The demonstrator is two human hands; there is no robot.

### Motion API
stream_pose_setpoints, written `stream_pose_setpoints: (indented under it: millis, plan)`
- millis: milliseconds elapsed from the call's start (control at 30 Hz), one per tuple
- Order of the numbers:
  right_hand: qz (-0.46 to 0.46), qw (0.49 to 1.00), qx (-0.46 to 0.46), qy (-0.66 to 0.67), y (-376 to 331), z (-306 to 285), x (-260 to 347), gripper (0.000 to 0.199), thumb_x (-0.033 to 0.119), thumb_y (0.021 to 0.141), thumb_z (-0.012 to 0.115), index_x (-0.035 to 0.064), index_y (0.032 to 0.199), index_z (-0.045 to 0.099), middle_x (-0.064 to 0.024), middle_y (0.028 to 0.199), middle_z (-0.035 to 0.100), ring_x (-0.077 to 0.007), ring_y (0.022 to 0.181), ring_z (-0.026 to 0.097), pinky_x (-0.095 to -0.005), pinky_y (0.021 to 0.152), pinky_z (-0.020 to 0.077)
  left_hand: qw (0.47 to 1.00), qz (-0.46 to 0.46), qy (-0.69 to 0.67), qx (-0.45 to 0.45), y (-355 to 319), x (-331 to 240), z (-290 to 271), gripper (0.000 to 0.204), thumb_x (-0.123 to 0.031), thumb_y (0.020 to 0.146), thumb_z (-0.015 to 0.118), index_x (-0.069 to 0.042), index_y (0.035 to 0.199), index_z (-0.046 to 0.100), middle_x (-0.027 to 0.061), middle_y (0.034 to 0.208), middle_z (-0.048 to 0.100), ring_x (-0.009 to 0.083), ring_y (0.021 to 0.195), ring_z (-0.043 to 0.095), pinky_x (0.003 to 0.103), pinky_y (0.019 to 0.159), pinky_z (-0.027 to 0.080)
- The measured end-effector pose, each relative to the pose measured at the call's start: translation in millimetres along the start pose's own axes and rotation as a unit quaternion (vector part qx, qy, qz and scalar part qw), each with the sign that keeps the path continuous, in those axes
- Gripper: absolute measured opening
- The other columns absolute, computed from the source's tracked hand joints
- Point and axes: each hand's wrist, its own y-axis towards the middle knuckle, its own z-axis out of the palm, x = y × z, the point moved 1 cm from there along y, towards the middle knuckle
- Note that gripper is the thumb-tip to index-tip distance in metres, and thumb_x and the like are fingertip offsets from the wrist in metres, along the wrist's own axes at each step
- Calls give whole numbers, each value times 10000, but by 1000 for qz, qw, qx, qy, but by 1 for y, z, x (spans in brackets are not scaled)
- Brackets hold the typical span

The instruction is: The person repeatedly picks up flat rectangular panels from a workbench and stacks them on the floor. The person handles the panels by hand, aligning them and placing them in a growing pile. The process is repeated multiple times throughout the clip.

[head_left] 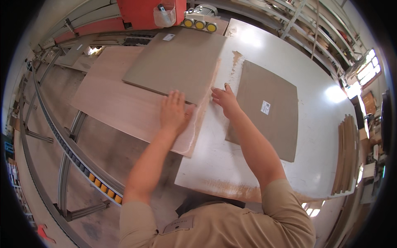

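A grey-brown flat panel (178, 62) with a small white label lies on a larger pinkish board (111, 78). My left hand (173, 112) is spread flat, fingertips at the panel's near edge and the palm over the pinkish board. My right hand (225, 100) is held just off the right edge of these boards, above the white table (211, 165); its fingers are apart and slightly bent, with nothing in them. To its right, a second grey-brown panel (269, 91) with a white label rests on the white table.
Ahead stands a red machine (144, 14) with a clear plastic holder and yellow round parts beside it. At the left runs a roller rail (78, 159). Narrow wooden strips (346, 155) lie along the table's right edge. Metal racks (297, 25) stand behind.
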Motion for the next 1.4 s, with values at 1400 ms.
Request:
stream_pose_setpoints:
  millis: [1400]
  plan:
    - [-168,925,-204,-274,-148,-352,-51,711,148,866,567,-56,1465,243,-270,1496,303,-388,1390,302,-383,1160,251,831,-77,-536,128,73,-116,108,584,-369,1024,410,30,1447,352,164,1486,382,263,1383,349,356,1147,232]
